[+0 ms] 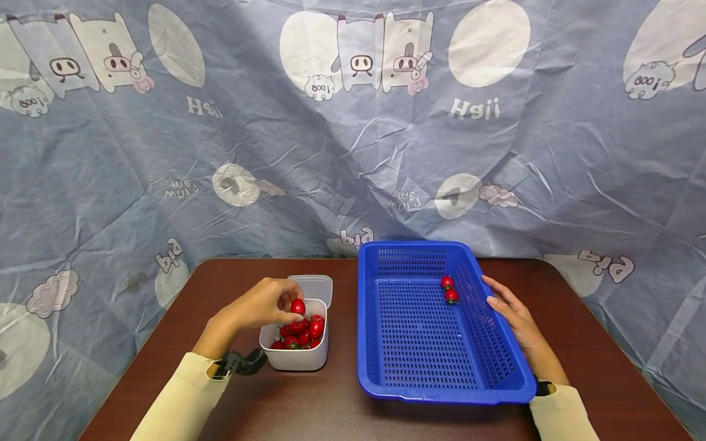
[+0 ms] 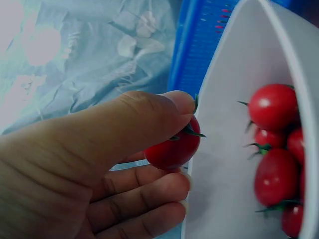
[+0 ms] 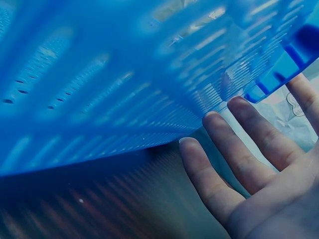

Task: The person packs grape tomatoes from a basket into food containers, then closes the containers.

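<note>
My left hand (image 1: 273, 303) pinches a red cherry tomato (image 1: 298, 306) just above a small white tub (image 1: 295, 358) that holds several more tomatoes (image 1: 300, 334). In the left wrist view the thumb (image 2: 149, 119) and fingers clamp that tomato (image 2: 174, 148) beside the tub's wall (image 2: 224, 149). A blue perforated basket (image 1: 436, 386) stands to the right with two tomatoes (image 1: 449, 289) near its far right wall. My right hand (image 1: 510, 309) lies flat with straight fingers against the basket's right outer wall (image 3: 124, 99), holding nothing.
The tub's lid (image 1: 315, 286) lies behind the tub. Everything stands on a dark brown table (image 1: 595, 355) with rounded far corners. A crumpled blue cartoon-print cloth (image 1: 353, 141) hangs behind and around the table.
</note>
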The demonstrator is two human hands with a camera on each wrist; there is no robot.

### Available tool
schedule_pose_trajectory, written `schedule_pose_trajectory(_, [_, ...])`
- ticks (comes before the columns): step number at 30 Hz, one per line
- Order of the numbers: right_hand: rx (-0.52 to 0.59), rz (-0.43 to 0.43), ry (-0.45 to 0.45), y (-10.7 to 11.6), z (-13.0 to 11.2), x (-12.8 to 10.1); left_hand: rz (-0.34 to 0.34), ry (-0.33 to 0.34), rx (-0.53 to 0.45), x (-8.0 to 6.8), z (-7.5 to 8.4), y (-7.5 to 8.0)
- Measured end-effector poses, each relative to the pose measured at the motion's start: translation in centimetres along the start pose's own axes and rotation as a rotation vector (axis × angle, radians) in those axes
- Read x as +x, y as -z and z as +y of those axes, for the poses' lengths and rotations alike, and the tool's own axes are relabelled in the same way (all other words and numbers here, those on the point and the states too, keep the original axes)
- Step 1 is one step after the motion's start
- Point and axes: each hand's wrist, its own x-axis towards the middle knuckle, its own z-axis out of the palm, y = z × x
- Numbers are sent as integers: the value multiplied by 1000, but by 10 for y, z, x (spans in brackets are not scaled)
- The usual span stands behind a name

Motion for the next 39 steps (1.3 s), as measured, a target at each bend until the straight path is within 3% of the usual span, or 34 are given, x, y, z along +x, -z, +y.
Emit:
schedule_pose_trajectory(12, [-21, -6, 27, 3, 1, 0, -69, -4, 18, -8, 0, -14])
schedule_pose_trajectory(31, [28, -5, -29, 3, 1, -1, -46, -2, 34, -8, -1, -18])
schedule_pose_trajectory(39, [17, 0, -11, 1, 0, 0, -36, -25, 43, -6, 1, -16])
